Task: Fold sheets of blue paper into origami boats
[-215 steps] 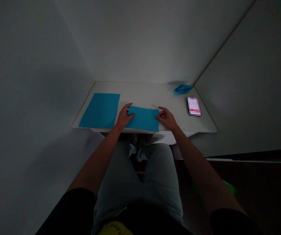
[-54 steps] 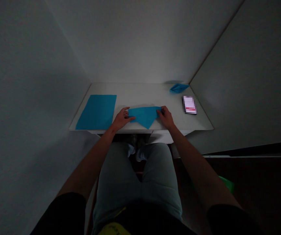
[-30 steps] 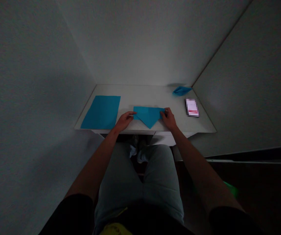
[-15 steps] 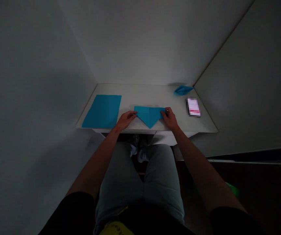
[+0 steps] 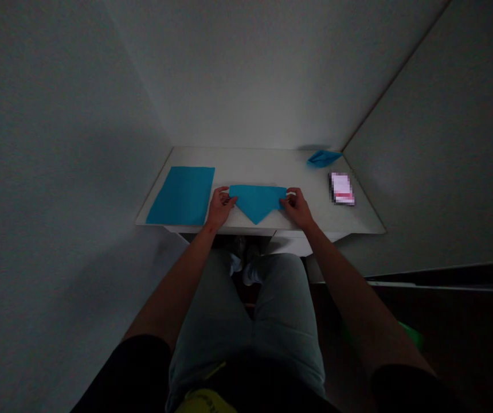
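Observation:
A blue paper folded into a triangle [image 5: 257,201] lies on the white table [image 5: 272,166], its tip pointing toward me. My left hand [image 5: 219,205] pinches its left corner, fingers curled on the paper. At the right corner my right hand [image 5: 298,205] does the same, fingers pressed together on the edge. Both hands rest on the tabletop near its front edge.
A flat blue sheet [image 5: 182,195] lies to the left of my hands. At the back right corner sits a small folded blue paper boat [image 5: 323,158], with a phone [image 5: 341,188] just in front of it. Walls close the table in on three sides.
The paper went from a folded rectangle to a triangle. Over the last second both hands slid a little along the top corners and the triangle shifted slightly left.

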`<action>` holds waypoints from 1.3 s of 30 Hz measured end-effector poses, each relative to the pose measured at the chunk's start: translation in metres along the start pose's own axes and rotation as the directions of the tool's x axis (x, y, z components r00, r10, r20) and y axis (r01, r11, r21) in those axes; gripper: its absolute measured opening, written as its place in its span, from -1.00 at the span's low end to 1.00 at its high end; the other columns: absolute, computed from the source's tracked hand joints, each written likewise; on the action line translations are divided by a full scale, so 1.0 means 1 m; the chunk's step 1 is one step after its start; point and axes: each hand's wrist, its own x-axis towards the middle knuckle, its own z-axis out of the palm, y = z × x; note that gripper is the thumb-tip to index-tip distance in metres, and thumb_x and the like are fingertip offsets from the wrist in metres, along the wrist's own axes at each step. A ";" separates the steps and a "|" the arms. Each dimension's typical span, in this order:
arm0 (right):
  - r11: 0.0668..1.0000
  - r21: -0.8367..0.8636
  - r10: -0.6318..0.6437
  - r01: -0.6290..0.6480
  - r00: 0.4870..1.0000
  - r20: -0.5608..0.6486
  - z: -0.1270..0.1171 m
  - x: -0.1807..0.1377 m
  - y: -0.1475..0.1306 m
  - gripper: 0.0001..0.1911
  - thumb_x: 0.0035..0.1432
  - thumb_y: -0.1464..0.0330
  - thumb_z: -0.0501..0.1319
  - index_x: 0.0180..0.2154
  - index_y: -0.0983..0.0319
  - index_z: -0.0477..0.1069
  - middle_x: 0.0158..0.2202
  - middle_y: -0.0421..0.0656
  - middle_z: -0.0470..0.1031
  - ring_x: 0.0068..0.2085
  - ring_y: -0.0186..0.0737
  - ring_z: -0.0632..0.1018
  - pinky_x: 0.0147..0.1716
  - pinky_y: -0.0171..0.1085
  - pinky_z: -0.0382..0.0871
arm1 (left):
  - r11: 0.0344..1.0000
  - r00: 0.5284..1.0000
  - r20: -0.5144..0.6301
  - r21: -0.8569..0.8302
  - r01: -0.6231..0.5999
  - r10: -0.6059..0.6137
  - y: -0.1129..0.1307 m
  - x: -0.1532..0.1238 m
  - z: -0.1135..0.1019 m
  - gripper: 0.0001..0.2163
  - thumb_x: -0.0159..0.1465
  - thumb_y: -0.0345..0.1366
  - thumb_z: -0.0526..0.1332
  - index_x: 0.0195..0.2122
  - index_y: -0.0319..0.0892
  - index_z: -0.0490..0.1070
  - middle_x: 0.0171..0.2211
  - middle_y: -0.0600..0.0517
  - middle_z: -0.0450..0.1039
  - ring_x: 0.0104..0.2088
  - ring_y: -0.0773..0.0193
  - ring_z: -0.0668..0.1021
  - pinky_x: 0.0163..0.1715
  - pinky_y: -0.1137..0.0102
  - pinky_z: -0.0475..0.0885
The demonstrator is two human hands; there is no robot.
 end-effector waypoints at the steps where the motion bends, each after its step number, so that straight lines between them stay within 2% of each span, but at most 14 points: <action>1: 1.000 0.025 -0.005 0.004 1.000 0.012 0.000 -0.001 0.000 -0.41 0.23 -0.10 0.32 0.11 0.06 0.25 -0.26 -0.24 0.56 -0.41 -0.22 0.47 -0.40 -0.23 0.35 | 1.000 1.000 -0.006 0.005 0.012 -0.012 0.000 0.001 0.001 -0.52 0.32 -0.07 0.41 0.16 -0.08 0.31 -0.17 0.00 0.54 -0.17 0.21 0.65 -0.20 0.33 0.59; 4: 0.997 0.053 -0.050 0.048 0.998 0.031 0.000 -0.003 -0.002 -0.37 0.25 -0.05 0.31 0.21 0.05 0.22 -0.18 -0.22 0.56 -0.41 -0.24 0.46 -0.42 -0.25 0.35 | 0.999 0.998 -0.026 0.010 0.053 -0.053 0.002 0.002 0.002 -0.57 0.34 -0.11 0.40 0.14 -0.12 0.37 -0.14 -0.04 0.57 -0.11 0.16 0.66 -0.22 0.33 0.61; 6: 0.996 0.012 -0.087 0.087 0.995 0.045 -0.001 -0.004 -0.003 -0.43 0.27 0.02 0.29 0.22 0.06 0.29 -0.17 -0.20 0.57 -0.38 -0.22 0.47 -0.37 -0.22 0.38 | 0.997 0.997 0.002 0.016 0.074 -0.074 0.003 0.003 0.001 -0.66 0.34 -0.15 0.39 0.06 -0.14 0.43 -0.12 -0.06 0.61 -0.09 0.16 0.67 -0.19 0.31 0.62; 10: 0.983 -0.097 -0.146 0.155 0.985 0.092 -0.005 -0.005 -0.006 -0.64 0.29 0.20 0.20 0.06 0.12 0.54 -0.22 -0.13 0.57 -0.35 -0.16 0.46 -0.27 -0.14 0.42 | 0.997 0.993 0.086 0.017 0.078 -0.079 0.005 0.004 -0.003 -0.83 0.35 -0.24 0.38 -0.11 -0.15 0.48 -0.12 -0.06 0.64 -0.11 0.19 0.67 -0.16 0.29 0.66; 12: 0.981 -0.101 -0.155 0.168 0.980 0.123 -0.006 -0.005 -0.007 -0.63 0.25 0.25 0.18 0.02 0.14 0.60 -0.25 -0.13 0.56 -0.36 -0.16 0.46 -0.26 -0.14 0.42 | 0.996 0.994 0.076 -0.010 0.085 -0.084 0.005 0.006 -0.004 -0.85 0.37 -0.25 0.37 -0.12 -0.14 0.46 -0.11 -0.06 0.63 -0.11 0.19 0.67 -0.20 0.32 0.67; 15: 0.990 -0.079 -0.105 0.121 0.977 0.183 -0.006 -0.006 -0.008 -0.53 0.20 0.27 0.21 0.12 0.14 0.61 -0.31 -0.16 0.56 -0.39 -0.19 0.46 -0.30 -0.18 0.41 | 0.993 0.994 0.040 -0.059 0.107 -0.104 0.004 0.008 -0.004 -0.83 0.42 -0.22 0.35 -0.07 -0.13 0.42 -0.08 -0.08 0.62 -0.11 0.18 0.67 -0.28 0.35 0.68; 17: 0.992 -0.072 -0.084 0.101 0.973 0.216 -0.005 -0.007 -0.007 -0.47 0.18 0.27 0.23 0.18 0.13 0.59 -0.27 -0.16 0.59 -0.39 -0.21 0.47 -0.31 -0.20 0.42 | 0.991 0.994 0.003 -0.077 0.107 -0.107 0.003 0.009 -0.003 -0.80 0.44 -0.18 0.34 -0.02 -0.12 0.40 -0.06 -0.08 0.61 -0.09 0.16 0.67 -0.32 0.35 0.70; 21: 0.984 -0.102 -0.112 0.143 0.958 0.264 -0.003 -0.007 -0.006 -0.45 0.21 0.27 0.24 0.22 0.11 0.60 -0.13 -0.11 0.64 -0.39 -0.24 0.49 -0.29 -0.20 0.46 | 0.995 0.992 -0.086 -0.055 0.082 -0.087 0.000 0.010 -0.004 -0.71 0.45 -0.11 0.33 0.07 -0.09 0.35 0.00 -0.10 0.55 -0.11 0.15 0.67 -0.37 0.34 0.70; 25: 0.971 -0.159 -0.137 0.181 0.957 0.254 -0.001 -0.006 -0.003 -0.47 0.19 0.28 0.31 0.19 0.10 0.63 -0.09 -0.09 0.66 -0.35 -0.21 0.53 -0.23 -0.17 0.48 | 0.998 0.995 -0.080 0.010 0.061 -0.060 -0.004 0.011 -0.007 -0.64 0.44 0.02 0.33 0.08 -0.08 0.35 0.00 -0.13 0.55 -0.09 0.10 0.67 -0.37 0.31 0.70; 30: 0.980 -0.115 -0.129 0.164 0.955 0.266 0.001 -0.007 -0.005 -0.55 0.26 0.14 0.38 0.14 0.11 0.65 -0.17 -0.12 0.69 -0.38 -0.23 0.51 -0.25 -0.19 0.46 | 0.996 0.993 -0.106 -0.067 0.052 -0.059 -0.005 0.012 -0.007 -0.62 0.40 0.02 0.39 0.04 -0.10 0.38 -0.04 -0.10 0.55 -0.15 0.15 0.67 -0.44 0.40 0.66; 33: 0.985 -0.081 -0.130 0.155 0.960 0.249 0.002 -0.008 -0.007 -0.57 0.28 0.00 0.39 0.02 0.13 0.69 -0.23 -0.12 0.69 -0.36 -0.21 0.53 -0.26 -0.20 0.45 | 0.989 0.990 -0.116 -0.131 0.063 -0.079 -0.004 0.012 -0.005 -0.64 0.36 -0.05 0.45 0.00 -0.10 0.40 -0.11 -0.05 0.56 -0.18 0.18 0.66 -0.43 0.42 0.67; 36: 0.987 -0.084 -0.114 0.134 0.971 0.210 0.002 -0.007 -0.009 -0.59 0.29 -0.06 0.36 -0.16 0.15 0.67 -0.29 -0.13 0.66 -0.37 -0.20 0.53 -0.27 -0.19 0.44 | 0.985 0.994 -0.065 -0.153 0.080 -0.091 -0.003 0.010 -0.003 -0.65 0.35 -0.07 0.47 -0.02 -0.10 0.41 -0.16 -0.02 0.59 -0.18 0.18 0.67 -0.41 0.41 0.68; 39: 0.991 -0.091 -0.081 0.096 0.985 0.153 0.001 -0.006 -0.009 -0.59 0.29 -0.06 0.34 -0.21 0.15 0.61 -0.32 -0.14 0.63 -0.40 -0.21 0.50 -0.28 -0.19 0.43 | 0.985 0.996 -0.008 -0.146 0.088 -0.090 -0.003 0.009 -0.003 -0.65 0.33 -0.04 0.48 -0.07 -0.12 0.42 -0.18 -0.02 0.61 -0.20 0.20 0.66 -0.41 0.42 0.66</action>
